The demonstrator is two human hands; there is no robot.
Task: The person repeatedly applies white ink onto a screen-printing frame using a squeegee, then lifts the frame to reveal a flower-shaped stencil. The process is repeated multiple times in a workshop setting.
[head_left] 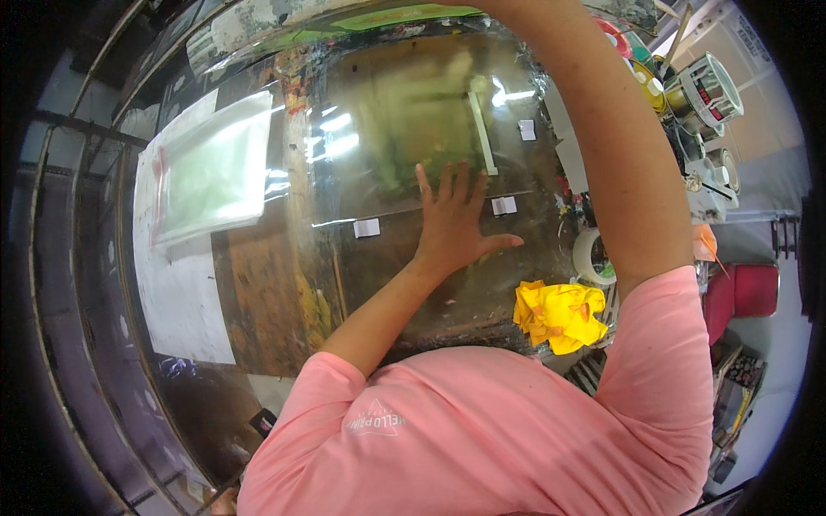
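Clear glass sheet [413,129], flat on the paint-stained workbench [258,284]: I judge it heavy, rigid, slick, fragile; lift by opposite edges. My left hand [454,225] presses on its middle, fingers spread; right hand beyond the sheet's far edge, unseen, fingers untellable.

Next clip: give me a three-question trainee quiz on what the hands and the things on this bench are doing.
1. True or false: the left hand lies flat, fingers spread, on the clear sheet.
2. Which colour is the crumpled cloth beside the roll of tape? A red, B yellow, C blue.
3. Is the right hand visible?

Key: 1 true. 2 B. 3 No; the right arm reaches up past the picture's top edge, so its hand is out of view.
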